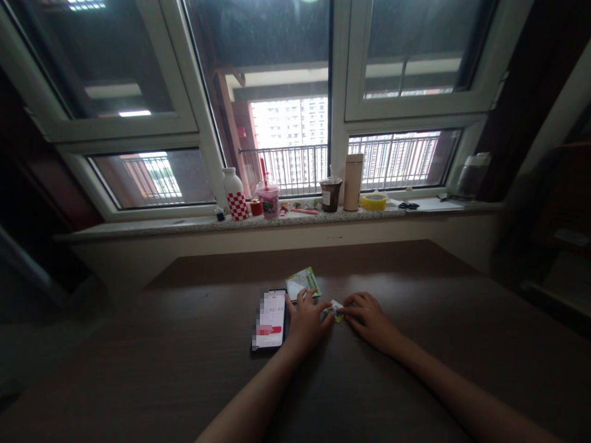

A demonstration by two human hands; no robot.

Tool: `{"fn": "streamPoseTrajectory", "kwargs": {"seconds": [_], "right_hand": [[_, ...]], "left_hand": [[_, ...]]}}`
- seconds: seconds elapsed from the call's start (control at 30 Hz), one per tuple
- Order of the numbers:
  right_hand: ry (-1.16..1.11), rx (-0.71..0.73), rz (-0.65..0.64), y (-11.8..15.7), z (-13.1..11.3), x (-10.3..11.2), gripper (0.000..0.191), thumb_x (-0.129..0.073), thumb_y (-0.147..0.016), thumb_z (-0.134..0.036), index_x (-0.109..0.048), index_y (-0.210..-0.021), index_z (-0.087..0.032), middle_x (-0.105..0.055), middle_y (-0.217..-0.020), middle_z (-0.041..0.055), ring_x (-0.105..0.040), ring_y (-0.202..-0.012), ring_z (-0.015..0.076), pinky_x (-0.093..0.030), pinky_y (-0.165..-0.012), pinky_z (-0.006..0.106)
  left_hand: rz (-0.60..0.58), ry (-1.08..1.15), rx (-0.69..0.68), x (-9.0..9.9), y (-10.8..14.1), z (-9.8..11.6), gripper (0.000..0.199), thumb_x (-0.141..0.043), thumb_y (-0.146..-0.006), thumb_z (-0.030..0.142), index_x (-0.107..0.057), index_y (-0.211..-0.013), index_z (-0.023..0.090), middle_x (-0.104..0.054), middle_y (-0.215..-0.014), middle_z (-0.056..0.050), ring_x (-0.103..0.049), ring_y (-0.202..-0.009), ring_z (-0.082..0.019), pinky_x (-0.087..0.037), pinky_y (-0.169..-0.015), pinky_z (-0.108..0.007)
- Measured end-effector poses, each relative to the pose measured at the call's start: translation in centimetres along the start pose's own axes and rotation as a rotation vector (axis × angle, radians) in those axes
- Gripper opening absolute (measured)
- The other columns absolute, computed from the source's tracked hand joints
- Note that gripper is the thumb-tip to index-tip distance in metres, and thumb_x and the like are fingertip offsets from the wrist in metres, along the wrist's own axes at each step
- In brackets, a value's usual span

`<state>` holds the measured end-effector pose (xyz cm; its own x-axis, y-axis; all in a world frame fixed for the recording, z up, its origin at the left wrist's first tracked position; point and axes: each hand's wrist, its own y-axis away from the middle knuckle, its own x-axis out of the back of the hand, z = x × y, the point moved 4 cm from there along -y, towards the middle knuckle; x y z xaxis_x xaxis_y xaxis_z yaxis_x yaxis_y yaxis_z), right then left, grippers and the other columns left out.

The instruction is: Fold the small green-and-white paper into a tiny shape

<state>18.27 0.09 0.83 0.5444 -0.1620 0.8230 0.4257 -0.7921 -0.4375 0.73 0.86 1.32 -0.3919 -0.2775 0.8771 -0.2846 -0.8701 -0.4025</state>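
Note:
Between my two hands, low over the brown table, is a small white, green and blue piece (pixel 337 311), perhaps folded paper or a wrapper; it is too small to tell which. My left hand (pixel 307 317) pinches its left side between thumb and fingertip, the other fingers reaching forward. On its right side, my right hand (pixel 369 317) has its fingers closed at the edge, knuckles bent. Just beyond my left hand lies a flat green-and-white packet or card (pixel 302 282), partly covered by my fingers. A phone (pixel 272 320) showing a timer lies left of that hand.
The brown table (pixel 194 369) reaches to the wall below the window. Along the stone sill stand a checkered white bottle (pixel 237 200), a pink cup with straw (pixel 269 200), a dark drink cup (pixel 330 195), a tan box (pixel 353 183), yellow tape (pixel 373 202) and scissors (pixel 409 205).

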Motion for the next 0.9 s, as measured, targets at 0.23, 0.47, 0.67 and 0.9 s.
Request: {"fn": "streamPoseTrajectory", "kwargs": {"seconds": [0.23, 0.47, 0.67, 0.9], "right_hand": [[0.057, -0.066, 0.037, -0.3, 0.5, -0.3, 0.023, -0.051, -0.092, -0.03, -0.069, -0.106, -0.029, -0.063, -0.106, 0.006, -0.051, -0.104, 0.0228, -0.038, -0.097, 0.043], [0.096, -0.144, 0.045, -0.6, 0.5, -0.3, 0.023, -0.059, -0.086, -0.038, -0.071, -0.105, -0.031, -0.061, -0.109, 0.0056, -0.051, -0.106, 0.0232, -0.04, -0.097, 0.041], [0.181, -0.173, 0.004, -0.6, 0.3, -0.8, 0.03, -0.055, -0.088, -0.038, -0.065, -0.117, -0.04, -0.057, -0.122, 0.0049, -0.045, -0.114, 0.0263, -0.037, -0.1, 0.045], [0.246, -0.156, -0.001, -0.5, -0.1, -0.6, 0.031, -0.052, -0.09, -0.037, -0.063, -0.119, -0.04, -0.056, -0.123, 0.0058, -0.042, -0.118, 0.0277, -0.034, -0.102, 0.047]], "left_hand": [[-0.049, 0.0, 0.023, 0.1, -0.4, 0.1, 0.029, -0.062, -0.081, 0.05, -0.067, -0.107, 0.039, -0.047, -0.138, -0.006, -0.033, -0.132, -0.033, -0.007, -0.103, -0.074], [-0.077, -0.066, 0.007, 0.2, -0.6, 0.1, 0.032, -0.059, -0.081, 0.055, -0.066, -0.111, 0.046, -0.042, -0.145, -0.003, -0.029, -0.135, -0.035, -0.004, -0.104, -0.075], [-0.06, -0.104, -0.007, 0.4, -0.5, 0.4, 0.033, -0.058, -0.081, 0.056, -0.063, -0.113, 0.05, -0.039, -0.149, 0.001, -0.031, -0.134, -0.036, -0.003, -0.103, -0.076], [-0.064, -0.119, 0.002, 0.6, -0.4, 0.4, 0.034, -0.057, -0.082, 0.057, -0.063, -0.114, 0.05, -0.039, -0.149, 0.002, -0.032, -0.134, -0.036, -0.002, -0.103, -0.076]]}}
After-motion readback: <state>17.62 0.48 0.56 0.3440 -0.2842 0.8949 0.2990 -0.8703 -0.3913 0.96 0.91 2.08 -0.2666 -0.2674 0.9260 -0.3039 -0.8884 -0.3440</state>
